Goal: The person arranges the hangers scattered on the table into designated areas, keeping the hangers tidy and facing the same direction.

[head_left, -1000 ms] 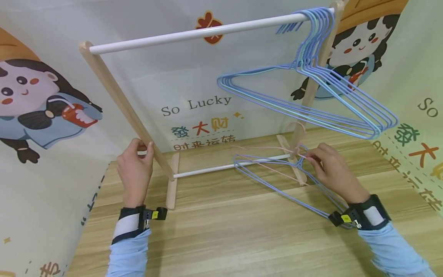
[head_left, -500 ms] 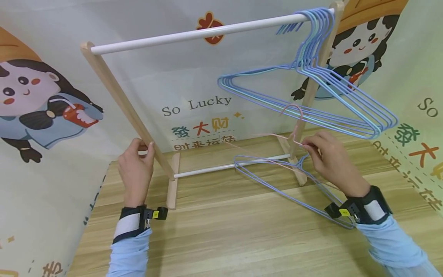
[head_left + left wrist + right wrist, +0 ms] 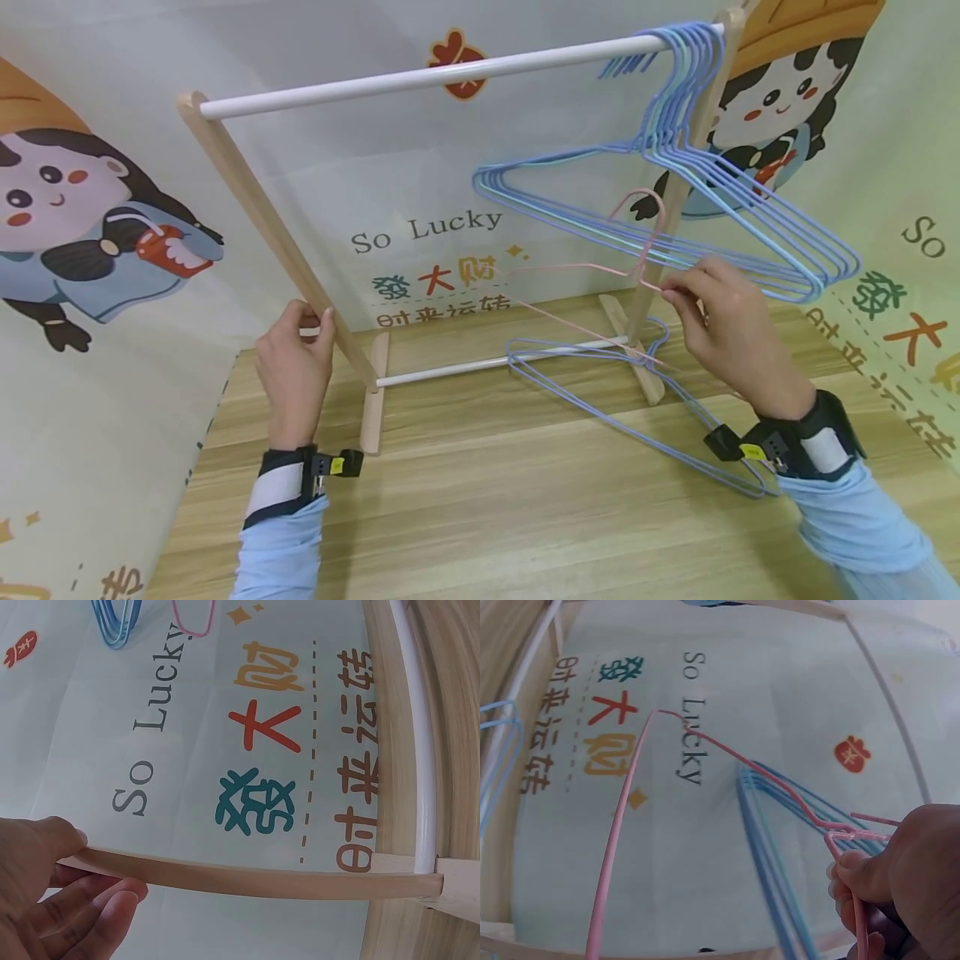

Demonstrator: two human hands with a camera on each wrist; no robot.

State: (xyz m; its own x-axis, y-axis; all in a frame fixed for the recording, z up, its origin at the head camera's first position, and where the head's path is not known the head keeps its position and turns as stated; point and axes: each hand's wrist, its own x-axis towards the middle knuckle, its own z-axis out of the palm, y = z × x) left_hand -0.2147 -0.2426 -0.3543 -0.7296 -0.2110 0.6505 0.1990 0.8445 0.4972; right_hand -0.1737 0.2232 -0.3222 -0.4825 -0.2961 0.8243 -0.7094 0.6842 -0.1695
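My left hand (image 3: pixel 295 371) holds the left wooden post (image 3: pixel 258 208) of a small garment rack low down; in the left wrist view the thumb and fingers (image 3: pixel 116 892) lie on either side of it. My right hand (image 3: pixel 723 337) pinches a pink wire hanger (image 3: pixel 653 240) by its shoulder near the neck, hook upward. That hanger is in the air before the right post, below the rail. Several blue hangers (image 3: pixel 678 100) hang bunched at the right end of the white rail (image 3: pixel 420 79). Blue hangers (image 3: pixel 600 410) also lie on the table under the right hand.
The wooden table (image 3: pixel 480 508) carries the rack, with its foot (image 3: pixel 372 417) at left and another foot (image 3: pixel 654 385) at right. A white lower bar (image 3: pixel 450 369) joins them. A printed backdrop (image 3: pixel 360 175) stands close behind and at both sides.
My right hand has lifted the pink hanger up from near the blue hangers on the table, so its hook now overlaps the lower part of the hanging ones. The left hand stays put.
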